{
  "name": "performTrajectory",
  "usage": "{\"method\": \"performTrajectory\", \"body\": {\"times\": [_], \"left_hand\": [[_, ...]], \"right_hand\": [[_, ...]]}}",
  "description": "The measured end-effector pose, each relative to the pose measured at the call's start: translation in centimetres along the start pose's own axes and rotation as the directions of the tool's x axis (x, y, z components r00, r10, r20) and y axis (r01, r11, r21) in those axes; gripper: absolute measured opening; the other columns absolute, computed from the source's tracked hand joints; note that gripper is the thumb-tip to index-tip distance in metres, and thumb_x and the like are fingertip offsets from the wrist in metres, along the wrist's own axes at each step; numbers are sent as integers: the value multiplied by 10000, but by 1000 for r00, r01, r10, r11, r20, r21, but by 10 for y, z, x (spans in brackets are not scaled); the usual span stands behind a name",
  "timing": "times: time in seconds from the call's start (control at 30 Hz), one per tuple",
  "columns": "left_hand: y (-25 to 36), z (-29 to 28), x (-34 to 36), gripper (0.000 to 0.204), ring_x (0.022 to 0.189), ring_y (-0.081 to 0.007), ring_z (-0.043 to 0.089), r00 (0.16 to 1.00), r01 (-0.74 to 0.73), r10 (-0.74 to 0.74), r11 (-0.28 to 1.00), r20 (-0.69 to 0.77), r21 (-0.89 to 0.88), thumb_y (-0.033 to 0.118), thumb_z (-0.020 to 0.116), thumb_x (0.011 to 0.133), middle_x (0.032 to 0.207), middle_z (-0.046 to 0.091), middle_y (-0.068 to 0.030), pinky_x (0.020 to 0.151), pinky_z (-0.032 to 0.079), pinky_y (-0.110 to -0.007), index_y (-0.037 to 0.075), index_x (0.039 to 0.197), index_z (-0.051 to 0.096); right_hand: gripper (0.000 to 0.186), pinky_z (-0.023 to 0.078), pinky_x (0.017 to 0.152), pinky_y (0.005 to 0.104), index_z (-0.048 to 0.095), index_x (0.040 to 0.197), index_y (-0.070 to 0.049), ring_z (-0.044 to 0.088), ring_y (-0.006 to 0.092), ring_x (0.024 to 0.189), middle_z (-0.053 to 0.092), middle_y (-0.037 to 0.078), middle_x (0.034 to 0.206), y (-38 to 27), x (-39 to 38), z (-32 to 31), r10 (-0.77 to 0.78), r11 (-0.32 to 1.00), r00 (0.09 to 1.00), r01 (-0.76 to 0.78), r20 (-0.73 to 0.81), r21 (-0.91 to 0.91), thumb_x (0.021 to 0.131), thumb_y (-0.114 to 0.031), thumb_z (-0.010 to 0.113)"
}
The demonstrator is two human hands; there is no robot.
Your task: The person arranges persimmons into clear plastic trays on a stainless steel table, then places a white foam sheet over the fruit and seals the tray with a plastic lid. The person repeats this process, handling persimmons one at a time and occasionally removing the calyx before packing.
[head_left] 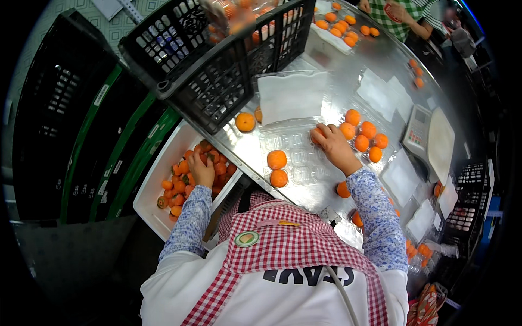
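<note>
My left hand (202, 169) reaches into a white bin (142, 187) of orange persimmons (178, 186), its fingers curled round one of them. On the metal table my right hand (336, 145) grips a persimmon (315, 136) from above, over the right side of a clear moulded tray (296, 142). Two persimmons (277, 159) sit in the left side of that tray, one in front of the other. Just right of my right hand, several persimmons (368, 129) stand grouped in another clear tray. Part of the gripped fruit is hidden by my fingers.
A black crate (212, 92) with packed fruit stands at the table's far left edge. Black and green crates (81, 136) are stacked farther left. White liners (293, 96) lie in clear packs beyond my tray. A scale (418, 133) is at right; a co-worker's hands (399, 12) show far right.
</note>
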State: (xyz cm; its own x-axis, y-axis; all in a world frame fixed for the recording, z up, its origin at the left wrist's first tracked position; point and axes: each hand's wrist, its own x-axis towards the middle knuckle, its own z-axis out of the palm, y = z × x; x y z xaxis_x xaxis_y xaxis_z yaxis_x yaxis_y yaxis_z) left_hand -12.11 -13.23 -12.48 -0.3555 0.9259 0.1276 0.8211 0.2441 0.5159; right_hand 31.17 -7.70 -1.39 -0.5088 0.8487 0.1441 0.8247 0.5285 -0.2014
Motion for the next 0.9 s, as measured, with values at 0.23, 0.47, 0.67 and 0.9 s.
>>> {"method": "performTrajectory", "body": {"times": [0.23,0.47,0.67,0.9], "left_hand": [[120,-38,-17,347,1175,-331,478,912,-411,387,869,-138,-274,57,597,884,1264,489,-173,966,430,-404,16,1223,535],[224,-54,-49,412,974,-172,607,716,173,489,566,498,-806,130,600,945,1116,595,-107,825,504,-296,8,1310,454],[273,-76,-74,729,1145,-203,545,337,635,665,362,667,-682,299,645,938,1268,506,-150,925,498,-321,-9,1453,232],[281,-76,-88,628,1270,-213,458,470,460,674,365,570,-810,82,699,872,1381,423,-153,1043,414,-341,5,1390,352]], "right_hand": [[550,510,936,327,503,1317,-68,573,235,1133,558,95,1268,-33,-19,-17,492,507,870,-250,-38,824,818,-34,731],[613,446,1044,366,376,1394,-11,503,247,1253,464,162,1389,-98,-54,-46,504,-126,864,64,8,990,865,-9,685],[619,384,1093,390,439,1347,-47,458,264,1305,432,151,1434,-117,-80,-49,505,248,827,136,-248,959,805,-10,737],[582,405,1066,386,447,1348,-54,477,280,1293,487,146,1377,-134,-100,-59,478,579,775,77,-414,812,826,-23,702]]}}
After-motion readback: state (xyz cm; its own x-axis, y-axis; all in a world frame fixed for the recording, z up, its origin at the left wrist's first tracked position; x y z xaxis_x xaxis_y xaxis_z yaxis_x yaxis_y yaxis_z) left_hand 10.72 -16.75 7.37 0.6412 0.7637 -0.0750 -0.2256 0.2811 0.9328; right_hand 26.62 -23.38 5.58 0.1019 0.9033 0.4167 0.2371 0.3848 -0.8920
